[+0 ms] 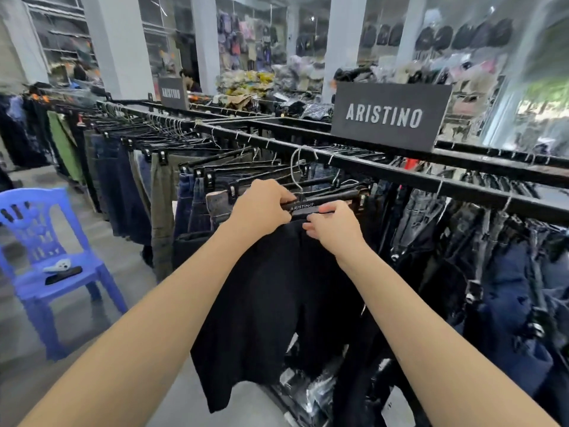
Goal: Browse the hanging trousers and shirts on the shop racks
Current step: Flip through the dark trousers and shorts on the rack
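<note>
A pair of black trousers (271, 303) hangs from a black clip hanger (303, 207) printed with ARISTINO, turned out toward me from the black rack rail (400, 175). My left hand (261, 208) grips the left end of that hanger at the waistband. My right hand (334, 223) pinches the waistband just under the hanger's middle. More trousers and jeans (191, 204) hang packed on clip hangers to the left, and dark blue jeans (508, 288) to the right.
A black ARISTINO sign (391, 117) stands on the rack top, with a second sign (172, 94) further back. A blue plastic chair (46, 257) with small items on its seat stands on the floor at the left. Shelves of bags and clothes line the back.
</note>
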`<state>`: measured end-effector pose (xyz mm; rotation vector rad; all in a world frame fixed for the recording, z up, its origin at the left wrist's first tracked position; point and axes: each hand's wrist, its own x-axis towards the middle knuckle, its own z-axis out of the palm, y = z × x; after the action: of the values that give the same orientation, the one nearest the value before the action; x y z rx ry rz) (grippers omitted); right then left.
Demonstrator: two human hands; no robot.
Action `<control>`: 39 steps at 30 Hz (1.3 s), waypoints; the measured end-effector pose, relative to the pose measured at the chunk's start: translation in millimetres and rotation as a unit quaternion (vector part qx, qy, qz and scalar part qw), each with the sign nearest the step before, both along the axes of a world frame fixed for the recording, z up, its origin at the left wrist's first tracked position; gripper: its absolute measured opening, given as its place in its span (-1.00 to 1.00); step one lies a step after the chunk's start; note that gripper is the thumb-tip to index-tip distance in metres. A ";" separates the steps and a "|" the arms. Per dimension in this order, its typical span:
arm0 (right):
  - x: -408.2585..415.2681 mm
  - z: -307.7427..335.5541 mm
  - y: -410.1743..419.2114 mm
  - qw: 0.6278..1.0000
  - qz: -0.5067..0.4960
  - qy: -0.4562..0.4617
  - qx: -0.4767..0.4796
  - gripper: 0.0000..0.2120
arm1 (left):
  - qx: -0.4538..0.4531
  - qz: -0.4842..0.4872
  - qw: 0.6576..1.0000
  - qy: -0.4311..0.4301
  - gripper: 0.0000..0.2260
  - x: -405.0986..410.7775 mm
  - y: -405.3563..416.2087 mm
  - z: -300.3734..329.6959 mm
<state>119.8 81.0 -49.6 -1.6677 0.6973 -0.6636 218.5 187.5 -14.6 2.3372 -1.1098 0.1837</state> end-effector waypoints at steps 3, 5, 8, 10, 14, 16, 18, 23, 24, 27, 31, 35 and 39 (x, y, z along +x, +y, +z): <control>0.6 19.5 -12.8 0.993 0.021 -0.059 0.099 -0.75 | 0.009 -0.027 0.999 -0.017 -0.59 4.9 -29.1 2.8; 0.4 32.4 -21.9 0.976 0.046 -0.094 0.191 -0.71 | 0.020 -0.042 0.998 -0.034 -0.59 7.8 -49.5 4.2; 0.2 41.6 -41.9 0.986 0.002 -0.044 0.163 -0.84 | 0.028 -0.063 0.996 -0.049 -0.63 10.7 -79.0 5.9; -1.8 44.9 -53.3 0.988 -0.015 -0.035 0.151 -0.76 | 0.028 -0.087 0.994 -0.059 -0.72 11.6 -97.3 7.6; -0.9 48.8 -74.7 0.982 -0.069 -0.032 0.174 -0.71 | 0.062 -0.154 0.984 -0.057 -0.73 8.6 -131.4 13.3; 0.7 46.2 -85.2 0.980 -0.090 -0.032 0.176 -0.66 | 0.086 -0.182 0.979 -0.040 -0.72 7.6 -145.3 15.6; 0.7 45.1 -89.6 0.980 -0.100 -0.024 0.170 -0.69 | 0.099 -0.203 0.974 -0.019 -0.75 9.6 -155.8 16.3; 4.3 37.1 -104.0 0.974 -0.157 0.007 0.165 -0.70 | 0.127 -0.274 0.953 0.031 -0.83 19.4 -168.8 10.9; 4.8 34.4 -106.0 0.973 -0.166 0.023 0.161 -0.71 | 0.131 -0.293 0.946 0.051 -0.82 21.7 -170.7 7.0; 3.2 25.4 -107.7 0.973 -0.164 0.096 0.131 -0.70 | 0.126 -0.337 0.926 0.116 -0.71 25.9 -172.6 -9.3; 4.4 17.9 -105.8 0.977 -0.153 0.132 0.067 -0.71 | 0.063 -0.330 0.923 0.188 -0.70 31.6 -177.6 -33.7; 14.3 13.1 -106.9 0.961 -0.196 0.190 -0.052 -0.69 | 0.040 -0.318 0.935 0.148 -0.83 26.0 -180.5 -45.7; 15.3 16.4 -108.0 0.924 -0.205 0.279 -0.164 -0.73 | 0.055 -0.344 0.929 0.122 -0.82 37.1 -171.7 -31.5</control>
<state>135.2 -27.0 -33.2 -2.0696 1.4381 -0.6161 255.6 15.8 -46.1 1.8465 -1.7497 -0.4253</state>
